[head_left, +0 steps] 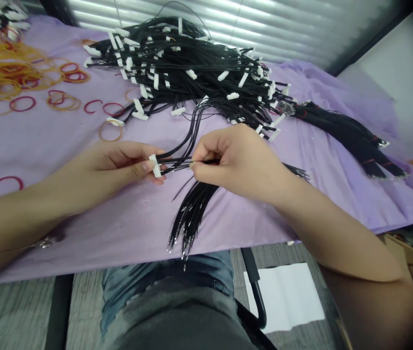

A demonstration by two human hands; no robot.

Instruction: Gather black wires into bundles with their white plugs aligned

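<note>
Left hand pinches white connector above worktop, between front and back edges; wired side rightward, apparently for access. Right hand pinches black wires beside it, likely for fine control.

white connector, black wires, lilac cloth

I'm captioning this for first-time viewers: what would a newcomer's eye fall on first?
Probably the big heap of black cables with white connectors, at the far side of the purple cloth. Nearer, the left hand holds a single connector, and the right hand pinches black wires beside it. Rubber bands, orange and red, lie scattered toward the left.
</note>
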